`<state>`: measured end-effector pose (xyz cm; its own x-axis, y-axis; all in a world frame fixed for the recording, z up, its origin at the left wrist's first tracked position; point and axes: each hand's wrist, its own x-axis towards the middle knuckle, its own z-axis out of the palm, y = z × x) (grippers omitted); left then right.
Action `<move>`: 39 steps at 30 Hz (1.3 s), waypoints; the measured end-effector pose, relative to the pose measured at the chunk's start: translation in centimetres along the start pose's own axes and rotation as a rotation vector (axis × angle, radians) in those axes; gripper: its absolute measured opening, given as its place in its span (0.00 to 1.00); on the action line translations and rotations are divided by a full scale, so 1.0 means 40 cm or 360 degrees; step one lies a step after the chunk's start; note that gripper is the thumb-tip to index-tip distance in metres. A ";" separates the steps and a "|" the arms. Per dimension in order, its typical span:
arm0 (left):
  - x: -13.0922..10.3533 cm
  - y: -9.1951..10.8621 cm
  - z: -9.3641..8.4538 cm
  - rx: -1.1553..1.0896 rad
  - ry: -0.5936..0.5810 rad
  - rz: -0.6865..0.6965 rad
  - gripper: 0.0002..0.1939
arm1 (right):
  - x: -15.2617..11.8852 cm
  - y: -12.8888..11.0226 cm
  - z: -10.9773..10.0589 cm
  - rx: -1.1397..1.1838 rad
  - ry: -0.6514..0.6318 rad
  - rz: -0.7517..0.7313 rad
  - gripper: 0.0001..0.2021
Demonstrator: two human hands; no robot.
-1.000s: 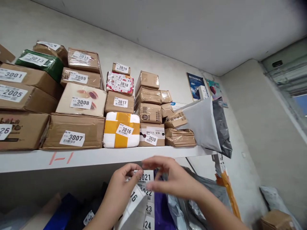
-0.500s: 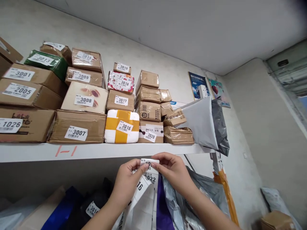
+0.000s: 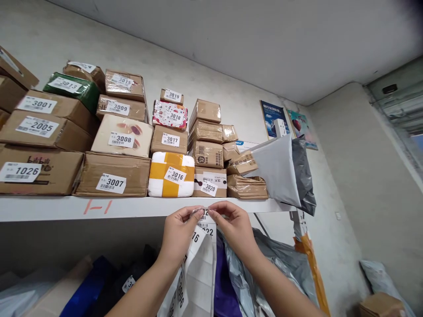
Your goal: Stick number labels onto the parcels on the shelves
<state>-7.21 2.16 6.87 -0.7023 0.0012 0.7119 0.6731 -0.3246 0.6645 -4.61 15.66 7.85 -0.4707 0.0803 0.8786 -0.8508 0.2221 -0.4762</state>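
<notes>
In front of the shelf edge, my left hand (image 3: pixel 180 233) and my right hand (image 3: pixel 233 226) pinch the top end of a strip of printed number labels (image 3: pixel 200 273) between thumbs and forefingers. The strip hangs down, folded over itself, and shows "22", "16" and "3006". My fingers cover part of the topmost label. Just above my hands on the shelf (image 3: pixel 132 209) sit a box labelled 3020 (image 3: pixel 218 176) and a white parcel with yellow tape labelled 3016 (image 3: pixel 170 189).
Stacked cardboard parcels (image 3: pixel 115 171) with number stickers fill the shelf's left and middle. A grey-white mailing bag (image 3: pixel 277 167) juts out at its right end. Below lie a blue bag (image 3: pixel 82 286), a purple bag (image 3: pixel 224 281) and grey plastic bags (image 3: pixel 277 251). Orange tape (image 3: pixel 310 264) wraps the post.
Both hands have risen slightly with the label strip, and the top label is now tilted and more covered by the fingers. The view has shifted a little to the left.
</notes>
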 end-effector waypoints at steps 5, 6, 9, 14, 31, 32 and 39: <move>0.014 0.011 0.014 0.0007 0.0068 0.0010 0.22 | 0.024 -0.020 0.022 -0.0248 0.0140 -0.0304 0.06; 0.017 0.017 0.015 0.0030 0.0067 0.0040 0.22 | 0.030 -0.021 0.027 -0.0211 0.0134 -0.0298 0.06; 0.016 0.038 0.012 0.0147 -0.0015 0.0088 0.19 | 0.044 -0.027 0.038 -0.0132 0.0136 -0.0339 0.04; -0.024 0.044 0.008 0.0426 -0.0102 0.0014 0.17 | 0.130 -0.064 0.019 -0.0195 0.0310 -0.0565 0.05; -0.040 0.016 -0.022 0.0668 -0.0384 0.0404 0.23 | 0.425 -0.056 -0.019 -0.1309 0.0174 -0.0838 0.12; -0.043 0.016 -0.019 0.0649 -0.0403 0.0404 0.23 | 0.428 -0.053 -0.022 -0.1298 0.0135 -0.0853 0.10; -0.026 0.011 -0.049 0.0512 -0.0329 0.0420 0.21 | 0.307 -0.099 -0.037 -0.0729 -0.0108 -0.0518 0.15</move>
<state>-6.64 0.15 5.99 -0.4585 0.1575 0.8747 0.8832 -0.0290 0.4681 -6.67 17.18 20.60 -0.2280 -0.1219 0.9660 -0.7736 0.6252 -0.1037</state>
